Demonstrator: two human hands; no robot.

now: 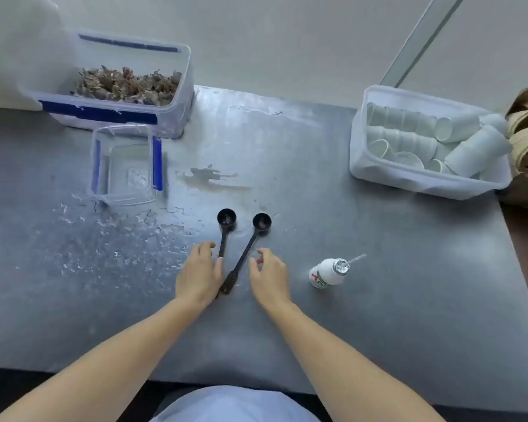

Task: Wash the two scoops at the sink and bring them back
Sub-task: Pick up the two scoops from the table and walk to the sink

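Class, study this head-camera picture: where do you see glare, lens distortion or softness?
Head view: glare glints off the water droplets on the steel counter; wide-angle distortion bows the counter's near edge and splays the forearms; overall slightly soft, the two scoops showing little detail.

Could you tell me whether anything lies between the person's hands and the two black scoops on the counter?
Nothing visible does. The left hand already rests at the handle of the left scoop, and the right hand hovers beside the right scoop. The small bottle stands off to the right.
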